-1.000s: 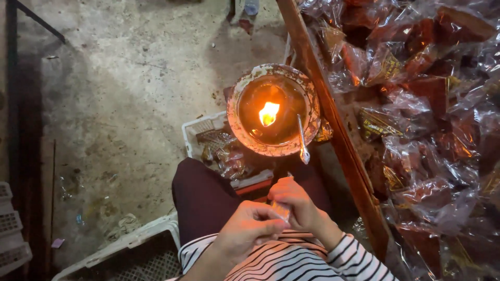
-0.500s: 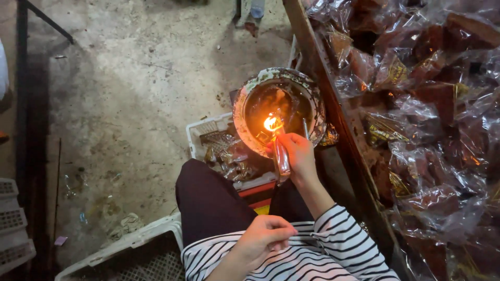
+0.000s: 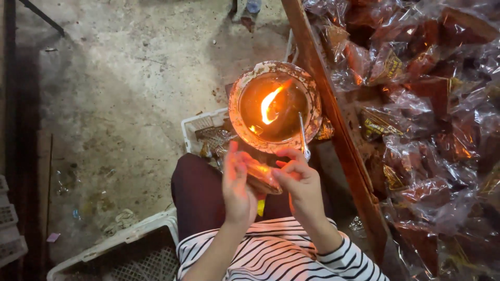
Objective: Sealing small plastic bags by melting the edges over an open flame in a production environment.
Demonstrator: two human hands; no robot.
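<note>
A small see-through plastic packet (image 3: 262, 176), shiny and crinkled, is held between the left hand (image 3: 238, 188) and the right hand (image 3: 301, 186). The round metal bowl (image 3: 274, 106) with the flame is seen to be rusty and rough at the rim, with peeling pale paint. A thin shiny metal rod (image 3: 302, 136) is laid on its edge. The grey concrete floor (image 3: 120, 88) looks matt, rough and stained. The long brown wooden beam (image 3: 333, 119) looks dull and worn. The heap of glossy clear plastic bags (image 3: 427, 104) is wrinkled and bright. The white plastic crate (image 3: 112, 250) looks smooth but dirty. The striped sleeve (image 3: 344, 257) is made of soft cloth.
</note>
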